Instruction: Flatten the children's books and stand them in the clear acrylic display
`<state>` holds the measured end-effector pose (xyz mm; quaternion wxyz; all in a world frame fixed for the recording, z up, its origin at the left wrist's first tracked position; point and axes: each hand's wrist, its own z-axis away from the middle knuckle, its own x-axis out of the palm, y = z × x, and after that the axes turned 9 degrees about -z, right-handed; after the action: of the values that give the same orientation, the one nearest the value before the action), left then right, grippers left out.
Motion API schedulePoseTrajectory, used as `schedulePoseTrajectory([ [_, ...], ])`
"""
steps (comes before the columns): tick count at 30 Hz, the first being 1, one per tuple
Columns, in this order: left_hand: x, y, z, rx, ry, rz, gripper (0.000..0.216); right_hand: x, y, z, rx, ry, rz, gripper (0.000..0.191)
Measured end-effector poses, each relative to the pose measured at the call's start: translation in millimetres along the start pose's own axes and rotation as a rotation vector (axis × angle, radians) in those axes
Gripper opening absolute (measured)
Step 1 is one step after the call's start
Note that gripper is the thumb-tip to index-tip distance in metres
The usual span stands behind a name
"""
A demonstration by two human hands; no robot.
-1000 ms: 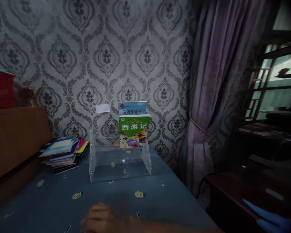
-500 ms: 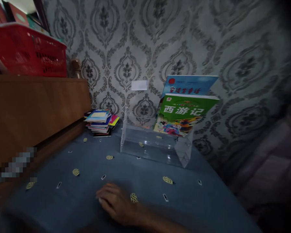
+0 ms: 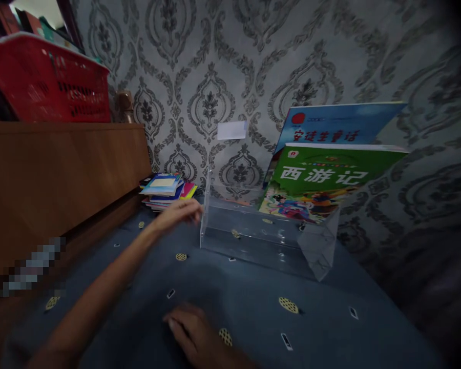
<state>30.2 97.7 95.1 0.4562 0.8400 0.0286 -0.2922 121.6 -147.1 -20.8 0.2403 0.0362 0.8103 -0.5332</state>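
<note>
My left hand (image 3: 180, 212) is raised over the table, its fingers stretched forward and bent down at the tips, with nothing in them. It is close to the left end of a clear acrylic book rack (image 3: 249, 246) and in front of a stack of books (image 3: 162, 187). Low in the view, my right hand (image 3: 195, 330) rests on the tablecloth, fingers loosely bent and the thumb apart, holding nothing visible. At the rack's right side a green picture book (image 3: 322, 177) leans in front of a blue book (image 3: 330, 123).
A blue-grey tablecloth (image 3: 249, 302) with yellow patterned spots covers the table. To the left stands a wooden cabinet (image 3: 61, 174) with a red plastic basket (image 3: 46, 77) on top. Patterned wallpaper (image 3: 211, 61) rises behind, with a white label (image 3: 231, 130) above the rack.
My left hand has come into view from the lower left and reached up beside the rack. My right hand stays on the table. The view has moved closer to the rack.
</note>
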Motion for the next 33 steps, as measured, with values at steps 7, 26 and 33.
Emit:
schedulePoseTrajectory([
  [7,-56.9,-43.1,-69.4,-0.017,0.001,-1.199,0.067,17.0,46.2,0.6,-0.016,-0.004,0.004,0.037],
  [26,-66.0,-58.6,52.9,-0.065,-0.151,-1.189,0.052,0.8,5.4,-4.3,0.036,0.061,-0.046,0.039],
  [33,-71.4,-61.4,226.4,0.016,-0.271,-1.019,0.053,-4.4,-10.8,-5.5,0.006,0.081,-0.047,0.035],
])
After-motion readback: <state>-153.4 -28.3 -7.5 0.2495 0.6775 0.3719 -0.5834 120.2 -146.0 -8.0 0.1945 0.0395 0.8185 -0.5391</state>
